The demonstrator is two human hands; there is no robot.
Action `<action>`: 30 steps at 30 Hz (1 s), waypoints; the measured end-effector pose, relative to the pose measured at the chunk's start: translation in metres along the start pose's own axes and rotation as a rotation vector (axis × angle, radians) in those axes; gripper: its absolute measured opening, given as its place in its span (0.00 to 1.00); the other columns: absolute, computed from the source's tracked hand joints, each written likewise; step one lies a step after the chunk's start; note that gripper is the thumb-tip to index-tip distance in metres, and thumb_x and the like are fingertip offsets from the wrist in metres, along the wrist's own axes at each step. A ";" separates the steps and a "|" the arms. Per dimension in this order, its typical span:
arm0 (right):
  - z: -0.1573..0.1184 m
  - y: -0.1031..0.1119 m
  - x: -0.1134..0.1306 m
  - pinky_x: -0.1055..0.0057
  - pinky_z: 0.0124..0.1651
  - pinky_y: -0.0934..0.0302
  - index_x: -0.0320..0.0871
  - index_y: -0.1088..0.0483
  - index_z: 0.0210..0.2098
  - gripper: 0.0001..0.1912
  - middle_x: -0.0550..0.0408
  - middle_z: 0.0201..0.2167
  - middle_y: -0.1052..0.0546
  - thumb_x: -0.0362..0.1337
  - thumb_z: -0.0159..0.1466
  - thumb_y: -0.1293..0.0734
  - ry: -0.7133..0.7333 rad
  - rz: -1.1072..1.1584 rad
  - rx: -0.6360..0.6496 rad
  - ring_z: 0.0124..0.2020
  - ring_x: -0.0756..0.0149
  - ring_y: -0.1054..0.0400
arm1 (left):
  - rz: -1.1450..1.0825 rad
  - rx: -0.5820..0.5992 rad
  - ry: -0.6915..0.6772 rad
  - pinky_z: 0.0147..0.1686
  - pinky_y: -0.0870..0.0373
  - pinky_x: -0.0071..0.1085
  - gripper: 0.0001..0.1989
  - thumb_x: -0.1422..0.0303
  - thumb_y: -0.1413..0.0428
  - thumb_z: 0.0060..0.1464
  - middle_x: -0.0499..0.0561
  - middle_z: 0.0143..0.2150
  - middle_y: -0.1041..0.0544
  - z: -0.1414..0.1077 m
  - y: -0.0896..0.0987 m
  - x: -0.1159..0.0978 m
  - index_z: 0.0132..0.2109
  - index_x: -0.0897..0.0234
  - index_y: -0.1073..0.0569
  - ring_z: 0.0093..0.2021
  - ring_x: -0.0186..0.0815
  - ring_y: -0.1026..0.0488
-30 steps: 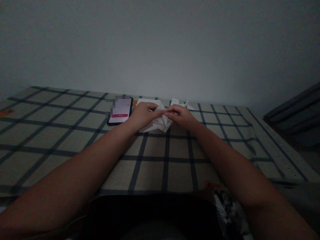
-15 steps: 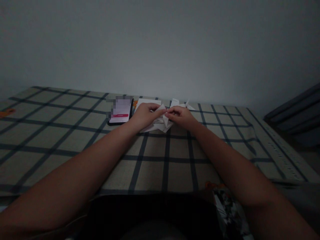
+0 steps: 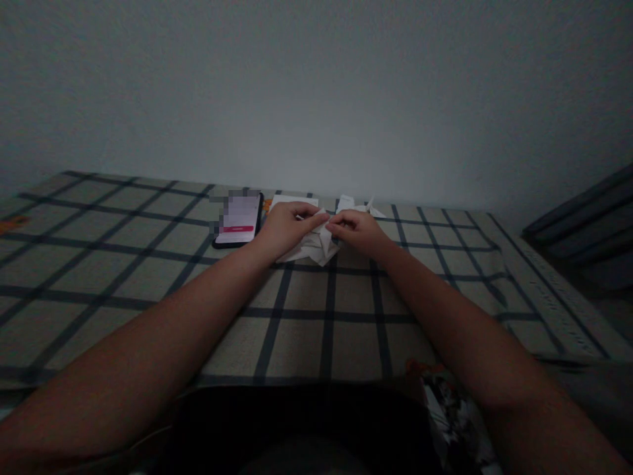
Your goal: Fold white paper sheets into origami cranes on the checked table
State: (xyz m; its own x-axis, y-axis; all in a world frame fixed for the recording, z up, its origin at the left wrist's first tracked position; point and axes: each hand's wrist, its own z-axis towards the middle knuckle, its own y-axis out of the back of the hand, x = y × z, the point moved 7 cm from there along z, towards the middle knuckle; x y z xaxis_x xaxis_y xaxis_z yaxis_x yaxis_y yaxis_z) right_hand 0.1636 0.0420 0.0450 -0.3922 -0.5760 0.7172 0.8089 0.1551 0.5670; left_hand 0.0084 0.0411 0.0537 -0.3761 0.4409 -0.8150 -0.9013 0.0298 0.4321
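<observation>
Folded white paper [image 3: 316, 249] is between my hands, over the checked cloth. My left hand [image 3: 288, 227] is closed on it from the left, thumb pointing toward the right. From the right, my right hand [image 3: 357, 229] pinches the paper's upper right part with thumb and forefinger. The fingertips of both hands almost meet. Part of the paper is hidden behind my left hand. Behind my left hand lies a flat white sheet [image 3: 295, 198].
A phone [image 3: 240, 224] with a lit screen lies left of my left hand. White folded paper pieces [image 3: 368, 208] are behind my right hand. The checked cloth [image 3: 301, 330] covers the surface, which meets a grey wall [image 3: 316, 99]. Dark fabric [image 3: 588, 231] is at far right.
The folded paper's lower part has shifted slightly left and its shape has changed a little between my fingers. Both hands have stayed almost in place, still holding it.
</observation>
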 end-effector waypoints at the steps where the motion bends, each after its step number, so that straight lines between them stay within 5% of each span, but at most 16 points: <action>1: 0.000 0.000 0.000 0.72 0.34 0.43 0.38 0.25 0.33 0.15 0.55 0.27 0.25 0.46 0.62 0.32 0.004 -0.001 0.004 0.28 0.71 0.37 | 0.006 -0.002 0.001 0.33 0.32 0.29 0.18 0.53 0.38 0.52 0.53 0.35 0.18 0.000 0.000 0.000 0.37 0.65 0.17 0.33 0.36 0.26; 30: 0.002 -0.003 -0.001 0.72 0.33 0.44 0.40 0.26 0.32 0.13 0.55 0.28 0.25 0.45 0.62 0.32 0.019 -0.015 0.021 0.28 0.71 0.37 | -0.067 -0.070 -0.002 0.41 0.31 0.34 0.15 0.56 0.38 0.51 0.54 0.38 0.17 -0.001 0.004 -0.003 0.36 0.64 0.18 0.38 0.39 0.24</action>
State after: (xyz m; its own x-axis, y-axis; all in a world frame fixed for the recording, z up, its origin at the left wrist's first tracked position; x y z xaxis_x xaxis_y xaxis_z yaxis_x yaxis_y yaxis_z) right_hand 0.1612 0.0440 0.0433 -0.3956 -0.5932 0.7011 0.7939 0.1629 0.5858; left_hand 0.0061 0.0389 0.0571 -0.3143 0.4422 -0.8401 -0.9371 -0.0031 0.3490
